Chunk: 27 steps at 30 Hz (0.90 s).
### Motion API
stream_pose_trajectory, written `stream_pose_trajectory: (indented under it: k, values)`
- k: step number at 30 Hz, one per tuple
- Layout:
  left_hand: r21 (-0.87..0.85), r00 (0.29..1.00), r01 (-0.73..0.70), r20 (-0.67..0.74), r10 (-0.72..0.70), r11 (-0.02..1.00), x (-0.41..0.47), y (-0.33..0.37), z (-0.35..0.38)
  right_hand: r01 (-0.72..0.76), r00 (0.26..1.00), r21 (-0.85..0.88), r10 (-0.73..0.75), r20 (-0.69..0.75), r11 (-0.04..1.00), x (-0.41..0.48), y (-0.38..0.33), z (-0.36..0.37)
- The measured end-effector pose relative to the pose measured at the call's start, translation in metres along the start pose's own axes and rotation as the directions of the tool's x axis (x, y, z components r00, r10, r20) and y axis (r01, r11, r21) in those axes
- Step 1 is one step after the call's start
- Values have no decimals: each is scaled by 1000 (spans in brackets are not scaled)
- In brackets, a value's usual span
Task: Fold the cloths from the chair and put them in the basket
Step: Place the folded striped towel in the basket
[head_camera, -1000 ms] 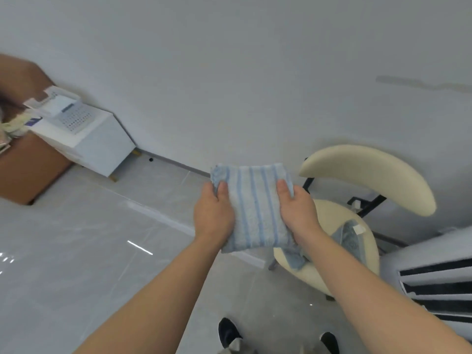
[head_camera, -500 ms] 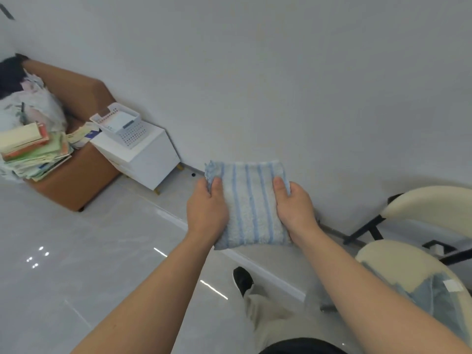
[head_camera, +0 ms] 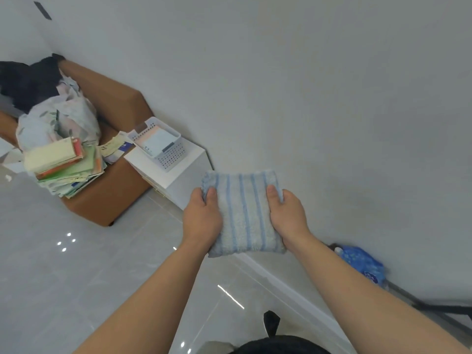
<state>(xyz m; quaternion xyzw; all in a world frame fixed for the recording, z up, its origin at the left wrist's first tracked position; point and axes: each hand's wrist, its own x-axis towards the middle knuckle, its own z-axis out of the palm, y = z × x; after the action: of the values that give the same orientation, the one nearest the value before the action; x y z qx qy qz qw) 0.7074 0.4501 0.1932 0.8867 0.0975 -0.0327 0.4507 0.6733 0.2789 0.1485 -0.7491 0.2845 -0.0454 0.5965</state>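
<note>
A folded pale blue cloth with darker blue stripes (head_camera: 244, 213) is held up in the air in front of me, roughly square. My left hand (head_camera: 203, 217) grips its left edge, thumb on the front. My right hand (head_camera: 287, 215) grips its right edge the same way. A white perforated basket (head_camera: 167, 155) with white items inside stands on a white cabinet (head_camera: 184, 176) to the upper left of the cloth, against the wall. The chair is out of view.
A brown sofa (head_camera: 112, 192) at left carries a stack of books and papers (head_camera: 61, 164) and a bundle of fabric (head_camera: 53, 121). A blue plastic bag (head_camera: 362, 264) lies by the wall at right. Glossy tiled floor (head_camera: 76, 277) spreads below.
The view has swung left: the chair has left the frame and the sofa, cabinet and basket have come closer to the middle. Both hands keep the same hold on the cloth.
</note>
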Motion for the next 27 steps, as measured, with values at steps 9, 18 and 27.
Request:
stream_pose_trajectory:
  k: [9, 18, 27]
  values:
    - [-55, 1000, -7, 17, 8, 998, 242, -54, -74, -19, 1000, -36, 20, 15, 999, 130, -80, 201]
    - [67, 983, -67, 177, 54, 995, 459, -68, -130, -155, 985, 20, 156, -67, 988, 230, -146, 351]
    - [50, 939, 134, 314, -143, 990, 652, -85, -118, -433, 899, 277, 391, 194, 858, 375, -169, 456]
